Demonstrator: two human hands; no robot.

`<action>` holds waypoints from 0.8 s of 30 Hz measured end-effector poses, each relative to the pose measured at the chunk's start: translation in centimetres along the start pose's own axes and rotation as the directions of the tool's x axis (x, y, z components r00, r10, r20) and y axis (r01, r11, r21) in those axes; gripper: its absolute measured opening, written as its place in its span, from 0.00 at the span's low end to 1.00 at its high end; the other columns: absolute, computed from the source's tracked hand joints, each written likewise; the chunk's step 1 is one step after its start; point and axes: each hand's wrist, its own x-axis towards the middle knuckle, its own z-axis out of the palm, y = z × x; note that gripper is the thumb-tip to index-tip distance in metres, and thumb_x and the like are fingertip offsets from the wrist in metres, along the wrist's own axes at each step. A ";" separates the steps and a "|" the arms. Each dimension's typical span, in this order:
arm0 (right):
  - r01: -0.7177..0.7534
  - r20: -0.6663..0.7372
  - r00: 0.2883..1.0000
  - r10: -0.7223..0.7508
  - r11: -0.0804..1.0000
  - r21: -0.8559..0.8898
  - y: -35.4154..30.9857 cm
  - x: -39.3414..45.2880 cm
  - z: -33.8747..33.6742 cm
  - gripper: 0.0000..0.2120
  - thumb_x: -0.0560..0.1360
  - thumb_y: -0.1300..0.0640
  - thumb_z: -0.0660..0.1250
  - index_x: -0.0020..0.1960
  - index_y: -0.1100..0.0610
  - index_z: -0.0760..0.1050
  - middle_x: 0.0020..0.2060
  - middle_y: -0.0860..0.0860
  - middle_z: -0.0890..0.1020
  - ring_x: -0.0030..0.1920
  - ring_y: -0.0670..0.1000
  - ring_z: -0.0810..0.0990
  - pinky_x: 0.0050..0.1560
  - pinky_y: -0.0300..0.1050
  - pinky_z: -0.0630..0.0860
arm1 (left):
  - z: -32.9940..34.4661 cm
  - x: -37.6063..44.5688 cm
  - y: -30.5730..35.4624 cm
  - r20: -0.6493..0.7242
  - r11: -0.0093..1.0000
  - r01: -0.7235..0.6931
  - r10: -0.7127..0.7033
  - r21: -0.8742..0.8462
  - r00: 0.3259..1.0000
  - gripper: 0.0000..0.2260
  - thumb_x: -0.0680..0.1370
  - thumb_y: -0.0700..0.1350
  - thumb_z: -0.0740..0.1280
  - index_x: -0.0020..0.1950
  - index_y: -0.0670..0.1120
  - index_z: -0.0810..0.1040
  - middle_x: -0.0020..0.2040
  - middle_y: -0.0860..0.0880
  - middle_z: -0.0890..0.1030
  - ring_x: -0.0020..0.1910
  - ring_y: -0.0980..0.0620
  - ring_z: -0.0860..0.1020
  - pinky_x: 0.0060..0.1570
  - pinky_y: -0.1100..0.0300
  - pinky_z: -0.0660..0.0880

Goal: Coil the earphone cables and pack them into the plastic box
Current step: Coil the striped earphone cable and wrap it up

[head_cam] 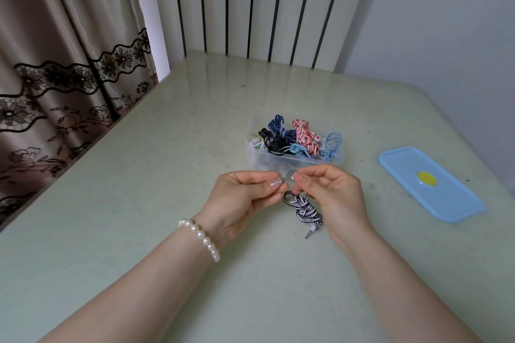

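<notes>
My right hand pinches the striped coil just in front of the box, its plug dangling. My left hand curls beside it, fingertips at the coil's top; whether they grip I cannot tell.

A lace-trimmed curtain hangs left of the pale green table.

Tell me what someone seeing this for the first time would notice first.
The two hands, left and right, meet mid-table over a black-and-white striped coil, which the right hand seems to hold. Just beyond them a clear box holds colourful coiled earphones. A blue lid with a yellow spot lies on the table to the right.
</notes>
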 end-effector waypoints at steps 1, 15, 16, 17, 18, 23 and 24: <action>-0.019 0.011 1.000 0.019 1.000 0.000 0.0 -0.1 0.0 0.05 0.65 0.67 0.71 0.41 0.60 0.79 0.28 0.52 0.83 0.30 0.47 0.81 0.37 0.37 0.78 | 0.0 0.0 0.0 -0.003 1.000 -0.007 0.007 -0.001 1.000 0.06 0.70 0.27 0.65 0.40 0.34 0.79 0.33 0.42 0.83 0.34 0.50 0.83 0.37 0.62 0.80; 0.021 0.049 0.999 -0.020 0.999 -0.027 -0.4 -0.2 0.4 0.08 0.71 0.69 0.65 0.42 0.59 0.79 0.27 0.47 0.82 0.29 0.42 0.78 0.33 0.30 0.73 | -0.2 0.1 -0.4 -0.028 0.976 -0.137 0.144 0.170 0.989 0.06 0.69 0.26 0.67 0.40 0.36 0.80 0.32 0.43 0.83 0.33 0.50 0.83 0.39 0.62 0.80; 0.027 0.047 0.999 -0.025 0.999 -0.035 -0.4 -0.2 0.4 0.07 0.71 0.69 0.66 0.42 0.59 0.79 0.26 0.47 0.81 0.29 0.41 0.78 0.33 0.30 0.72 | -0.2 0.1 -0.4 -0.022 0.975 -0.142 0.148 0.173 0.989 0.07 0.69 0.26 0.67 0.39 0.36 0.80 0.32 0.43 0.83 0.33 0.50 0.83 0.39 0.62 0.80; 0.030 0.046 0.999 -0.028 0.999 -0.045 -0.3 -0.2 0.4 0.08 0.71 0.69 0.66 0.42 0.58 0.79 0.26 0.47 0.81 0.29 0.41 0.77 0.33 0.30 0.72 | -0.2 0.1 -0.5 -0.017 0.972 -0.149 0.154 0.180 0.988 0.07 0.69 0.26 0.67 0.40 0.37 0.80 0.33 0.44 0.83 0.34 0.51 0.83 0.40 0.63 0.80; 0.033 0.046 0.998 -0.031 0.998 -0.054 -0.3 -0.2 0.4 0.08 0.71 0.69 0.66 0.42 0.58 0.80 0.25 0.48 0.80 0.29 0.41 0.77 0.33 0.30 0.72 | -0.2 0.2 -0.5 -0.013 0.968 -0.156 0.162 0.197 0.987 0.08 0.68 0.26 0.67 0.40 0.37 0.81 0.33 0.44 0.83 0.34 0.51 0.82 0.40 0.63 0.80; 0.041 0.048 0.998 -0.037 0.995 -0.086 -0.2 -0.1 0.5 0.08 0.71 0.68 0.67 0.42 0.57 0.80 0.25 0.48 0.80 0.29 0.42 0.76 0.34 0.30 0.72 | -0.1 0.2 -0.7 -0.009 0.953 -0.169 0.177 0.252 0.984 0.09 0.68 0.26 0.67 0.42 0.38 0.81 0.33 0.46 0.84 0.33 0.54 0.82 0.38 0.67 0.78; 0.042 0.043 0.998 -0.038 0.995 -0.087 -0.1 -0.1 0.5 0.08 0.71 0.68 0.67 0.42 0.56 0.80 0.26 0.48 0.80 0.29 0.42 0.76 0.34 0.30 0.72 | -0.1 0.2 -0.6 -0.017 0.954 -0.166 0.176 0.249 0.984 0.09 0.68 0.26 0.67 0.42 0.38 0.81 0.32 0.47 0.83 0.33 0.55 0.82 0.37 0.67 0.78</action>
